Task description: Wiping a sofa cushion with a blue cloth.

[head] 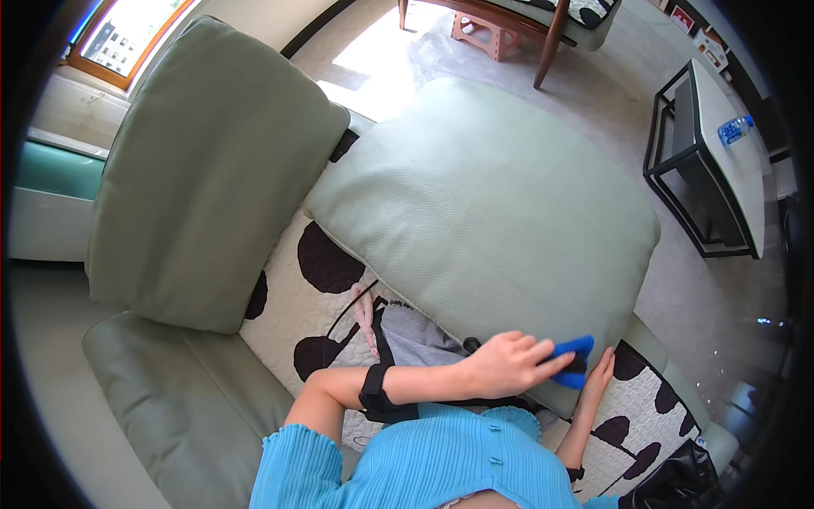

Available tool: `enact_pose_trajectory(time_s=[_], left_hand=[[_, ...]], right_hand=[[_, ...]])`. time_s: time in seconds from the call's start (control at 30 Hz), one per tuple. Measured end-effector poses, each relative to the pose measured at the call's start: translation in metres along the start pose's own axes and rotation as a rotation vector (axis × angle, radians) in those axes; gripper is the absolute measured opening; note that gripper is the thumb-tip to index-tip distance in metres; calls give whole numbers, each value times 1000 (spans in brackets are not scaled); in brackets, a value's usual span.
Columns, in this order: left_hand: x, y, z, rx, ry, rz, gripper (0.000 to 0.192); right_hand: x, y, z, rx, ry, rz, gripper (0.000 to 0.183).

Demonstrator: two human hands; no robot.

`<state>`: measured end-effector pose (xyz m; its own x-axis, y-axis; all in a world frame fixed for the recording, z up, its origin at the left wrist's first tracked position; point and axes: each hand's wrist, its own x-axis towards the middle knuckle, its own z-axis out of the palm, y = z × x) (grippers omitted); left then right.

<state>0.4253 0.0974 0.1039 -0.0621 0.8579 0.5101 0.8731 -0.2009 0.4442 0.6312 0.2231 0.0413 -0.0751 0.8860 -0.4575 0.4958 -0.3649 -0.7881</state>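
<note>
My left hand (515,364) reaches across from the left and grips a blue cloth-like pad (575,362) with a dark part, over the near right corner of a large pale green leather cushion (489,197). My right hand (596,376) lies with extended fingers along that cushion's right side, close to the blue pad; its thumb is hidden. The cushion lies tilted over a white quilted cover (280,318) with dark round patches. A grey cloth with writing (413,334), a black cord (350,308) and a pink fabric strip (364,318) show beside its lower left edge.
Another green cushion (216,172) leans at the left, above a green leather armrest (191,394). A black bag (677,477) sits at the lower right. Farther off stand a white-topped table (731,184) with a plastic bottle (734,130), a pink stool (483,35) and a wooden-framed chair (547,54).
</note>
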Motion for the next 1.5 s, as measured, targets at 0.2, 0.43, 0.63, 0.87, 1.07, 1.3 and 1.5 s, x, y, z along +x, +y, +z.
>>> enact_pose_trajectory(time_s=[0.2,0.43,0.63,0.87,1.07,1.3,1.5], left_hand=[[-17,-61,-35,124,47,-186,57],[-115,-179,-110,653,339,-929,40],[-11,-117,-90,230,432,-786,38],[89,-30,-27,-66,-35,-320,42],[75,-53,-14,80,-180,-322,39],[-18,-156,-96,329,180,-936,39],[-90,-179,-134,560,164,-1264,40]], right_hand=[[8,18,-4,-23,101,-7,74],[0,-2,5,-72,80,-52,67],[1,10,0,-121,171,-131,60],[-25,10,-32,87,-13,-229,46],[-16,23,-62,56,48,-310,41],[60,61,-93,-45,17,-366,43],[98,50,-97,-166,-115,-398,45]])
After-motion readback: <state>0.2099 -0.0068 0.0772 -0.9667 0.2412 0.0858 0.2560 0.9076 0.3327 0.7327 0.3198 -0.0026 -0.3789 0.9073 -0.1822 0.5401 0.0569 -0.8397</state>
